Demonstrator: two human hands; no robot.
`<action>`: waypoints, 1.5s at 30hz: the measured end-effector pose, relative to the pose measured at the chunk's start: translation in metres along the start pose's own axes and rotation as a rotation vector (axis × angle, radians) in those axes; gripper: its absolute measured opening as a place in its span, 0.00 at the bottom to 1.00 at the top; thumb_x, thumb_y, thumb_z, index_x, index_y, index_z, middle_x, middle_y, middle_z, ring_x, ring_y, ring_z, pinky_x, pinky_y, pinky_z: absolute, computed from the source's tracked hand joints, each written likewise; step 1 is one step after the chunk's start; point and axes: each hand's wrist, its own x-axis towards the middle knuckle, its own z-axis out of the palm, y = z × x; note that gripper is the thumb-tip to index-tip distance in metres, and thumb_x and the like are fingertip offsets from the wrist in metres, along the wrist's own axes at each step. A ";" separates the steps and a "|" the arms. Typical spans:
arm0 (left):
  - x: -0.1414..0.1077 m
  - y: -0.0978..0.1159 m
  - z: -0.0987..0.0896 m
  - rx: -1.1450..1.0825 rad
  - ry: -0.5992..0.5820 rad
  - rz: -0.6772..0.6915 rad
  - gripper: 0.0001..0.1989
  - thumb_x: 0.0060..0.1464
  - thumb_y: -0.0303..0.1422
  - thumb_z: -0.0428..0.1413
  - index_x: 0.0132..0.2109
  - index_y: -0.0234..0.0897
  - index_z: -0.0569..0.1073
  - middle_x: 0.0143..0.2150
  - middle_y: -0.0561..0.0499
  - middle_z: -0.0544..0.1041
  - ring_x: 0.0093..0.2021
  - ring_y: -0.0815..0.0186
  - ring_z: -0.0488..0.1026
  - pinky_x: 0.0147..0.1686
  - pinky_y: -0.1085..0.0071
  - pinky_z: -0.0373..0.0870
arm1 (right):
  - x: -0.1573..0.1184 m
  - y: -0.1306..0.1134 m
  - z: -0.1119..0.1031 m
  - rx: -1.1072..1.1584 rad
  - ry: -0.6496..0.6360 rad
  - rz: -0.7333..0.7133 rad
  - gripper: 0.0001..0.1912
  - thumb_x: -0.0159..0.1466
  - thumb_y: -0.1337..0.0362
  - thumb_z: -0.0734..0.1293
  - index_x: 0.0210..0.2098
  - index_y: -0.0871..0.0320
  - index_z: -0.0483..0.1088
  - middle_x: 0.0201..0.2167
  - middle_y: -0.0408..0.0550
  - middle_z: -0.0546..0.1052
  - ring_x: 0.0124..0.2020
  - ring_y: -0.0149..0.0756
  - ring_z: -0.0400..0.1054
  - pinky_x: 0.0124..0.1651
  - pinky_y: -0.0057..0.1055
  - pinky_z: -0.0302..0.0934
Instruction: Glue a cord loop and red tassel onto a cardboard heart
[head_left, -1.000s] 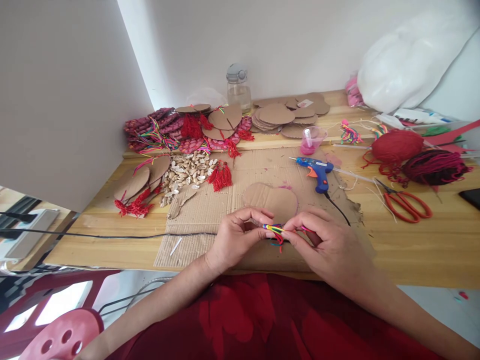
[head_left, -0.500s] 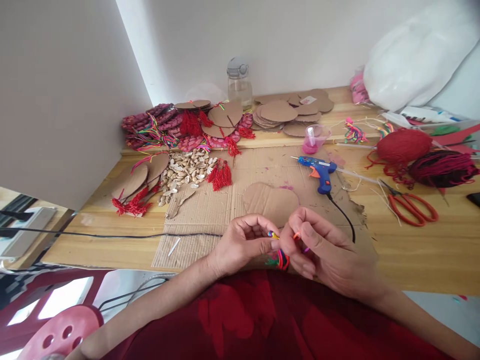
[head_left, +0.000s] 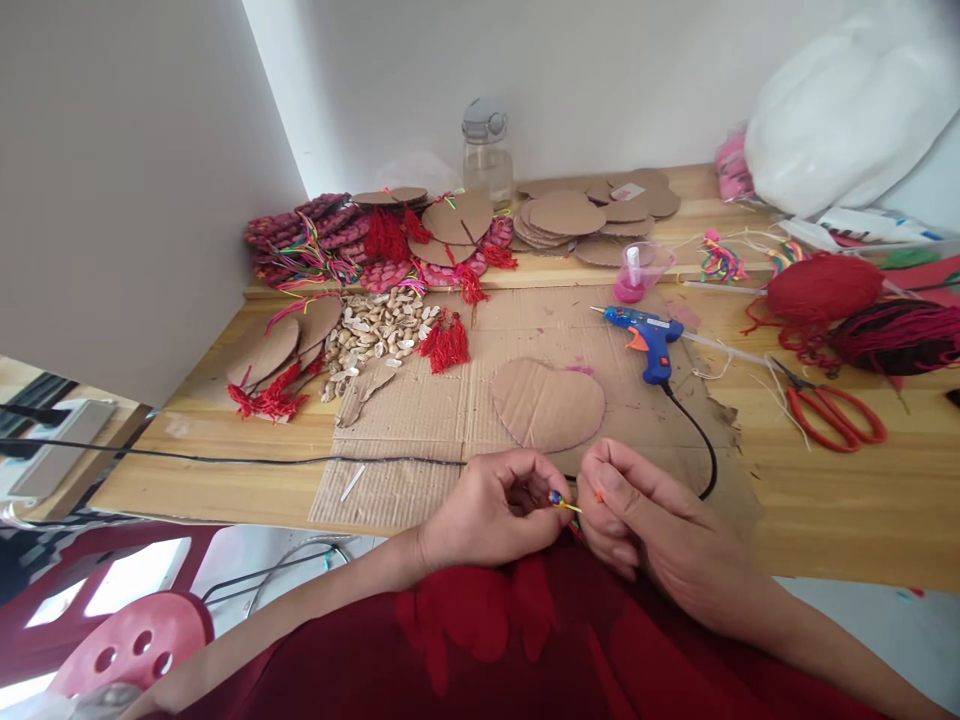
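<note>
Close to my lap, my left hand (head_left: pixel 517 505) pinches a small bundle of multicoloured cord (head_left: pixel 556 498), with blue, purple and yellow strands showing at the fingertips. Beside it, my right hand (head_left: pixel 637 510) is closed on a bit of orange cord (head_left: pixel 599 496) between thumb and fingers. A yellow end points from the left fingertips toward the right hand. Whether both hands hold one and the same cord is hidden by the fingers. Just beyond them lies a heart-shaped cardboard piece (head_left: pixel 549 405) on a larger cardboard sheet (head_left: pixel 420 420).
A blue glue gun (head_left: pixel 646 340) with a black cable lies right of the heart. Orange-handled scissors (head_left: pixel 836 415) and red yarn (head_left: pixel 825 290) are farther right. Peanut shells (head_left: pixel 379 340), a red tassel (head_left: pixel 445 342), cardboard cutouts (head_left: pixel 566 215) and a bottle (head_left: pixel 487 160) stand or lie farther back.
Both hands have come slightly lower, toward my lap, uncovering more of the cardboard heart. The dangling cord strands below the hands are now mostly hidden. The view has shifted slightly.
</note>
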 end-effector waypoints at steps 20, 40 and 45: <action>-0.036 0.018 -0.023 1.136 -0.176 0.752 0.16 0.66 0.26 0.45 0.31 0.35 0.71 0.23 0.50 0.71 0.23 0.66 0.64 0.25 0.68 0.61 | -0.014 0.021 -0.018 0.189 0.089 0.150 0.17 0.69 0.49 0.66 0.33 0.53 0.59 0.21 0.32 0.51 0.20 0.25 0.38 0.20 0.25 0.36; -0.004 0.016 -0.025 -0.018 0.121 0.064 0.10 0.57 0.35 0.65 0.43 0.33 0.79 0.37 0.46 0.80 0.36 0.66 0.76 0.36 0.71 0.72 | 0.021 -0.006 -0.003 -0.875 0.112 -0.162 0.11 0.70 0.56 0.64 0.35 0.54 0.73 0.20 0.36 0.62 0.21 0.29 0.52 0.24 0.28 0.47; -0.002 0.012 -0.025 -0.139 0.142 0.044 0.12 0.56 0.33 0.65 0.45 0.35 0.76 0.40 0.49 0.77 0.33 0.71 0.73 0.30 0.76 0.70 | 0.019 -0.009 -0.003 -0.932 0.200 -0.150 0.10 0.68 0.55 0.65 0.40 0.54 0.74 0.17 0.34 0.57 0.19 0.29 0.51 0.22 0.28 0.46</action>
